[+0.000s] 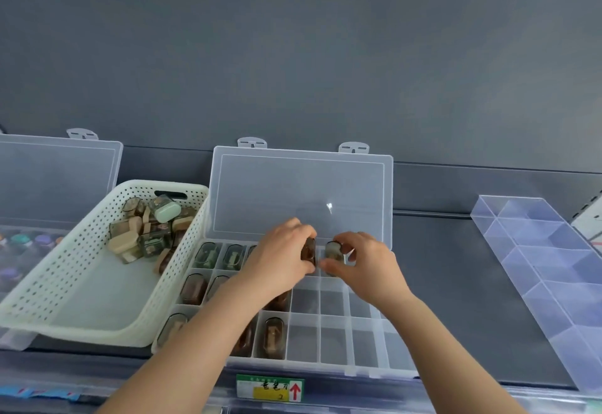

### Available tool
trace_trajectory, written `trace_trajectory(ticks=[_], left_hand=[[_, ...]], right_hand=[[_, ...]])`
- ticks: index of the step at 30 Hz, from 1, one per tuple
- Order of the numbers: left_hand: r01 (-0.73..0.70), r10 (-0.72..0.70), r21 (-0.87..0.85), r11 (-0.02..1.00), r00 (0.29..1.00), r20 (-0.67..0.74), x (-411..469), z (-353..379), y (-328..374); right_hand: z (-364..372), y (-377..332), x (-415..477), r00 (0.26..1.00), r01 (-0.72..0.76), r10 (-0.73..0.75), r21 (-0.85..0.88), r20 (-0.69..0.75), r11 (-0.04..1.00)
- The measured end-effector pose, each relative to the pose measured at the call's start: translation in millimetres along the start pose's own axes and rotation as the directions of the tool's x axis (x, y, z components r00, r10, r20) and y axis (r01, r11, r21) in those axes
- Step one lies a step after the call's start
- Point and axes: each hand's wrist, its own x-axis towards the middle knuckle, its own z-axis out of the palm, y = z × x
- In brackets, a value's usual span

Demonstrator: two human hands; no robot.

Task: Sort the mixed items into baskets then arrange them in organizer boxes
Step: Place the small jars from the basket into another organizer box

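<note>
At the shelf's front edge a label [270, 387] w/ a red arrow sits just below the organizer box [325, 368]. The box's left cells hold cases; the mid & front cells to the right look bare. Over the back row the left hand [280, 257] pinches a brown case [309, 252] on edge. The right hand [368, 267] has thumb & fingers curled round a grey-green case [334, 255]. The two cases hang just beside each other.

Judgement: the step in hand is seating both in back-row cells. To do it well, turn each case to match those already laid, lower it straight between the dividers, one per cell, & release only once it sits flat.

Left of the box, seemingly touching it, a white basket [65, 309] has more cases piled at its far end. Further left is another clear box [49, 169], contents blurred. To the right, well apart, a clear divider tray [537, 267] lies on the dark grey shelf [456, 283]. Behind, the open lid [293, 192] stands vs. a plain grey back panel [293, 55].
</note>
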Motion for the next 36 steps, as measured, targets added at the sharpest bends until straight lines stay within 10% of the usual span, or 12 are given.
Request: trace_trajectory(ticks=[19, 36], left_hand=[[-0.028, 0.017, 0.076, 0.997, 0.990, 0.139, 3.7, 12.1, -9.3], [0.370, -0.297, 0.396, 0.840, 0.925, -0.236, -70.4, -103.6, -151.7]], right_hand=[[5.2, 4.9, 11.0, 0.992, 0.096, -0.078, -0.201, 0.099, 0.975], [64.1, -141.6, 44.4, 0.857, 0.512, -0.499, -0.098, 0.126, 0.854]])
